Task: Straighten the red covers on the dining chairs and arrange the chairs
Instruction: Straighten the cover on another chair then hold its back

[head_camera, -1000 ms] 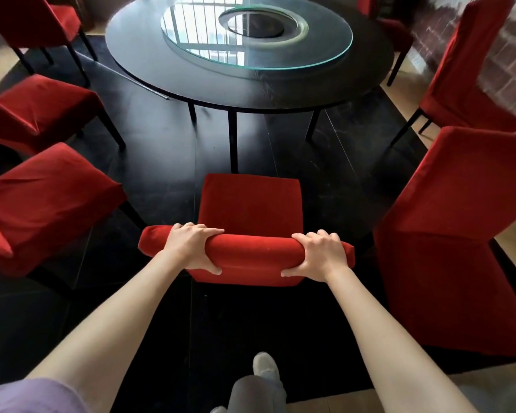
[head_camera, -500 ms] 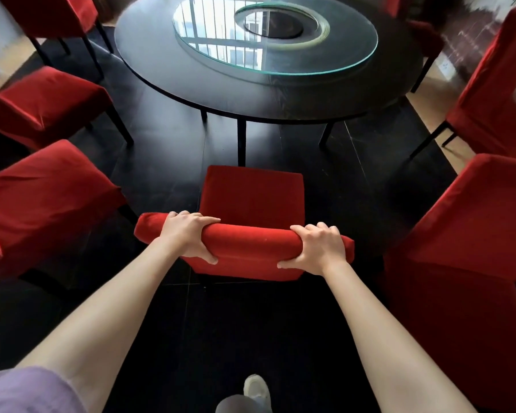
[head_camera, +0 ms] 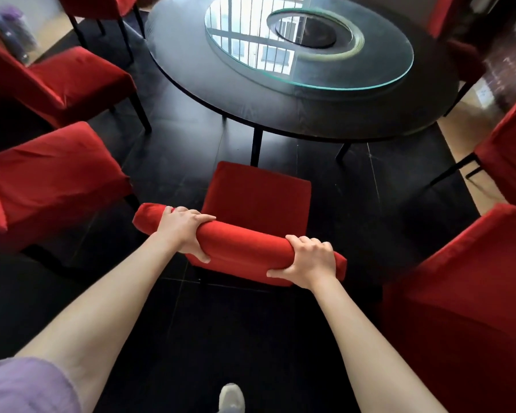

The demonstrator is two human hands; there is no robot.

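Grip: left hand (head_camera: 181, 231) and right hand (head_camera: 310, 262) both clasp the chair (head_camera: 256, 201) top rail.
Rail axis: skewed, left end nearer the table (head_camera: 283, 114).
Table: ahead of the seat.

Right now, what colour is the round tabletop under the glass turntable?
Black, seen in the head view: tabletop, glass turntable.

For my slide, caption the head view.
Both hands grip a red chair's backrest facing the round table.

Bare floor (head_camera: 355, 186) between held chair (head_camera: 256, 201) and table (head_camera: 310, 114)
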